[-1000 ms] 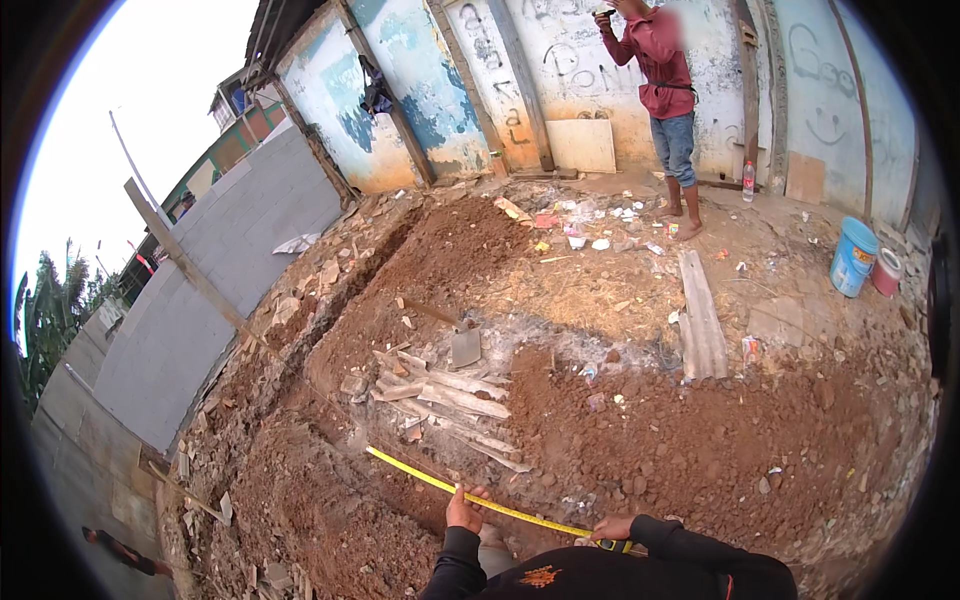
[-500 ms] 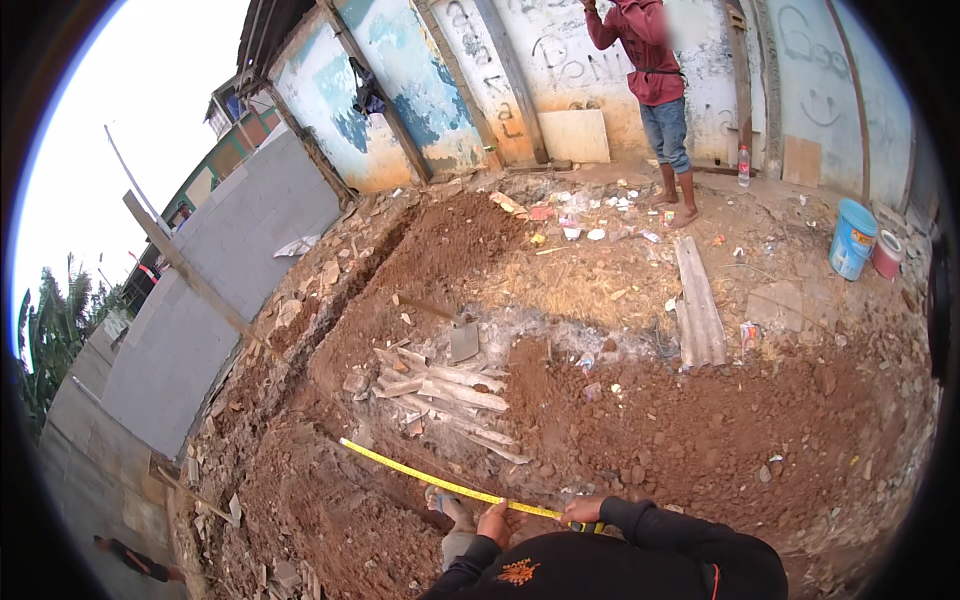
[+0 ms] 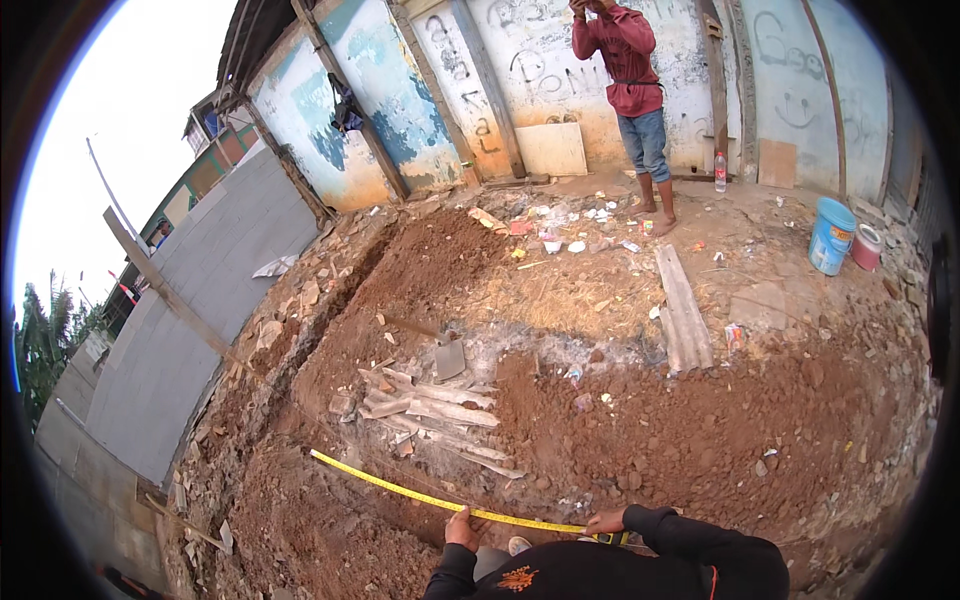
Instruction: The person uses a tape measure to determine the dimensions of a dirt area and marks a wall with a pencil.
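Tape measure (image 3: 400,489) lies across the bottom of my view, yellow blade pulled out toward 10 o'clock (clock read from the hands). L hand (image 3: 464,530) has fingers narrow on the blade partway along; R hand (image 3: 605,522) is closed at the case end, exact grip hidden, can't tell more. Blade tip sits over dug soil; can't tell if touching.

Edges: pile of broken sheet strips (image 3: 430,408) approx 11 o'clock, just beyond the blade, w/ a narrow dirt strip btwn. Hoe (image 3: 450,359) lies behind the pile. Trench (image 3: 345,300) cuts away at 11, grey block wall (image 3: 190,300) bounds 10. Widest room I see is loose soil (image 3: 720,440) at 2, up to corrugated sheet (image 3: 683,310) at 1. Blue bucket (image 3: 831,237) approx 1:30; person in red hoodie (image 3: 628,60) stands past 12.
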A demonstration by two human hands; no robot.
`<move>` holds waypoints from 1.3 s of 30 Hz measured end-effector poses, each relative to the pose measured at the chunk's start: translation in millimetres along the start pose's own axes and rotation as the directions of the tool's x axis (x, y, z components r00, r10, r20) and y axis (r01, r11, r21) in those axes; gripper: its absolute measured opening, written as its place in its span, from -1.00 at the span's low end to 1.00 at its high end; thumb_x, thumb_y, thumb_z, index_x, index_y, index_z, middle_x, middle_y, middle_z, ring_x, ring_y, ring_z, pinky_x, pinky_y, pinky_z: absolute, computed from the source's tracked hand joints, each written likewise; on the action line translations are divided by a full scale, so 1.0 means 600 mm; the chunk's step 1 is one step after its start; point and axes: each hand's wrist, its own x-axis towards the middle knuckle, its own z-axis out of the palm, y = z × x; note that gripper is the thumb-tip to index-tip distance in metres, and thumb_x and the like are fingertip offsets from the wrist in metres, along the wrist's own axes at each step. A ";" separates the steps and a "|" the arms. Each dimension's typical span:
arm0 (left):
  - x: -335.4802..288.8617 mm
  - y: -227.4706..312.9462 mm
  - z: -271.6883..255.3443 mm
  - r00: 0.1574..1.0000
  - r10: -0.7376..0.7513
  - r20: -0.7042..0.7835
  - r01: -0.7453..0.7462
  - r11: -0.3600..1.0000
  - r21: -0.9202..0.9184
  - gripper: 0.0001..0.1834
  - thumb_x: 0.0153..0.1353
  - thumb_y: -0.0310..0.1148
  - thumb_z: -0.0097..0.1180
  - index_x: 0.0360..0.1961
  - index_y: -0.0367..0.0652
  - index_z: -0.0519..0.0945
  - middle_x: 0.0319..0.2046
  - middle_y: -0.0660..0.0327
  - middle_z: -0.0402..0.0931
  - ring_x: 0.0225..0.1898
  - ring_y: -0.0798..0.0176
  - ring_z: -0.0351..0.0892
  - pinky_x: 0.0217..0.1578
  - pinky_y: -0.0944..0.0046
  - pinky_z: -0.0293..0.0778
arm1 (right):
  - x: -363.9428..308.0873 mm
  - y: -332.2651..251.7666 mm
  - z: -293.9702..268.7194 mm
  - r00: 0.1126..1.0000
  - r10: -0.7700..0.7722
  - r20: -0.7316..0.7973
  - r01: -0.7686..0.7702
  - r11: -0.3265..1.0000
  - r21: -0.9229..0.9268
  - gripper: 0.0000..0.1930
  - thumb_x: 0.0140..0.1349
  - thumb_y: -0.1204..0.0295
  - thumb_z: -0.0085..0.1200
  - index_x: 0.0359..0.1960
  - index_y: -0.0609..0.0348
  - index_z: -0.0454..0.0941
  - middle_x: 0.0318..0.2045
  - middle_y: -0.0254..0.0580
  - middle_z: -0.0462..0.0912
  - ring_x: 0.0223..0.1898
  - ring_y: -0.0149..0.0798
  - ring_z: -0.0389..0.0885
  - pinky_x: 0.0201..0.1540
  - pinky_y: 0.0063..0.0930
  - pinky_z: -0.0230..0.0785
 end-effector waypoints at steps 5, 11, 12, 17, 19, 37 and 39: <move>0.030 0.019 -0.014 0.999 -0.049 -0.021 0.049 0.999 0.009 -0.82 0.39 -0.25 -0.10 -0.13 -0.12 0.41 -0.17 0.07 0.51 -0.21 0.02 0.51 -0.11 -0.09 0.49 | -0.009 -0.005 0.005 0.993 0.117 -0.029 -0.116 0.993 0.034 -0.42 0.27 -0.19 -0.12 -0.16 0.09 0.62 -0.21 -0.17 0.64 -0.15 -0.22 0.55 -0.10 -0.29 0.32; 0.117 0.089 -0.059 0.999 0.025 -0.039 -0.028 0.997 -0.070 -0.81 0.39 -0.20 -0.12 -0.16 -0.05 0.44 -0.23 0.14 0.56 -0.23 0.06 0.51 -0.09 -0.09 0.42 | -0.059 -0.052 0.001 0.969 0.246 0.010 -0.246 0.968 -0.054 -0.48 0.23 -0.12 -0.10 -0.08 0.03 0.59 -0.23 -0.18 0.62 -0.19 -0.21 0.54 -0.13 -0.25 0.33; 0.127 0.099 -0.072 0.999 0.020 -0.036 -0.023 0.997 -0.077 -0.81 0.39 -0.20 -0.12 -0.16 -0.05 0.44 -0.23 0.14 0.56 -0.23 0.06 0.51 -0.09 -0.09 0.42 | -0.072 -0.048 0.007 0.963 0.268 -0.012 -0.268 0.963 -0.041 -0.49 0.23 -0.11 -0.11 -0.09 0.01 0.59 -0.21 -0.18 0.62 -0.18 -0.20 0.54 -0.12 -0.26 0.33; 0.153 0.117 -0.099 0.999 0.030 -0.023 -0.032 0.995 -0.096 -0.76 0.40 -0.15 -0.17 -0.23 -0.04 0.47 -0.23 0.15 0.56 -0.21 0.05 0.50 -0.05 -0.03 0.40 | -0.083 -0.066 0.020 0.974 0.153 -0.167 -0.170 0.981 -0.094 -0.61 0.27 0.00 -0.12 -0.24 0.03 0.57 -0.35 -0.27 0.57 -0.33 -0.26 0.49 -0.23 -0.27 0.31; 0.151 0.106 -0.097 0.999 0.002 -0.051 -0.008 0.993 -0.114 -0.75 0.41 -0.13 -0.16 -0.23 -0.04 0.45 -0.22 0.14 0.56 -0.17 0.06 0.49 -0.01 -0.05 0.37 | -0.069 -0.113 0.009 0.958 0.284 -0.033 -0.285 0.957 -0.050 -0.60 0.28 -0.02 -0.12 -0.13 -0.03 0.58 -0.23 -0.20 0.62 -0.20 -0.13 0.56 -0.16 -0.19 0.32; 0.174 -0.002 -0.121 0.938 -0.310 0.156 0.316 0.949 -0.013 -0.72 0.44 -0.09 -0.18 -0.12 -0.08 0.36 -0.12 0.00 0.56 -0.11 -0.04 0.54 -0.01 -0.12 0.45 | 0.085 -0.171 0.025 0.969 0.201 -0.144 -0.218 0.968 -0.122 -0.45 0.23 -0.18 -0.16 0.01 -0.12 0.63 -0.01 -0.11 0.64 0.03 0.00 0.56 0.07 -0.14 0.34; 0.167 0.001 -0.116 0.932 -0.327 0.156 0.332 0.943 -0.011 -0.70 0.44 -0.08 -0.19 -0.15 -0.08 0.38 -0.14 0.01 0.58 -0.14 -0.02 0.54 -0.03 -0.10 0.46 | 0.115 -0.147 0.029 0.966 0.218 -0.137 -0.238 0.960 -0.149 -0.44 0.23 -0.18 -0.16 0.01 -0.10 0.63 -0.02 -0.11 0.64 0.03 0.00 0.56 0.07 -0.14 0.34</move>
